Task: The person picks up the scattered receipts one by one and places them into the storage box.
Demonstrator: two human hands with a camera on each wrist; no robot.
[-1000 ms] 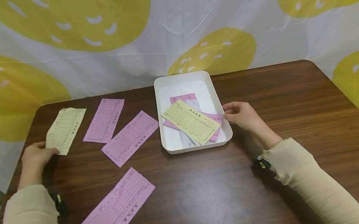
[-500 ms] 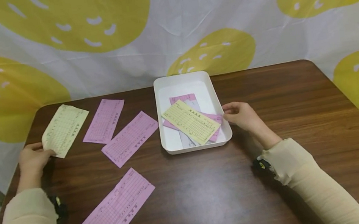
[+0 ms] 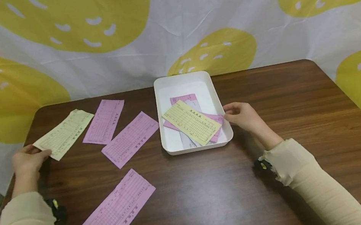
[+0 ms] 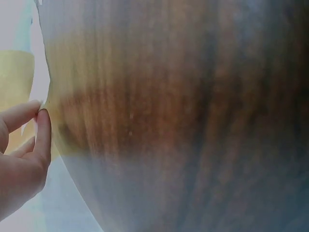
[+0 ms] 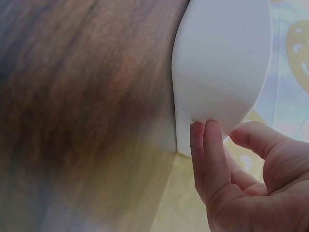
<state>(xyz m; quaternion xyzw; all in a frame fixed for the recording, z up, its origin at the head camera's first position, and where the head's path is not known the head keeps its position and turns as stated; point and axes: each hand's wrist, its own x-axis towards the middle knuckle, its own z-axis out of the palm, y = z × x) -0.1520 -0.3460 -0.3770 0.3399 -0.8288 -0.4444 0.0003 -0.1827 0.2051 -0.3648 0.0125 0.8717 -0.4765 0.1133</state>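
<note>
Pinching a yellow slip (image 3: 65,134) by its near end, the left hand (image 3: 29,161) sits at the left of my head view; on its wrist feed I see thumb and fingertip meeting on the paper's edge. The right hand (image 3: 243,117) grips the right wall of a white tray (image 3: 190,84), fingers against the outside and thumb at the rim. Just beside the held slip I have one pink slip (image 3: 103,121), its lower end meeting a second pink slip (image 3: 131,139) that reaches toward the tray; a third pink slip (image 3: 118,212) lies apart, nearer the person. Inside the tray, another yellow slip (image 3: 192,122) lies across pink and white papers (image 3: 187,141). Beyond the brown surface (image 3: 212,188) hangs a yellow-patterned white cloth (image 3: 180,12).
</note>
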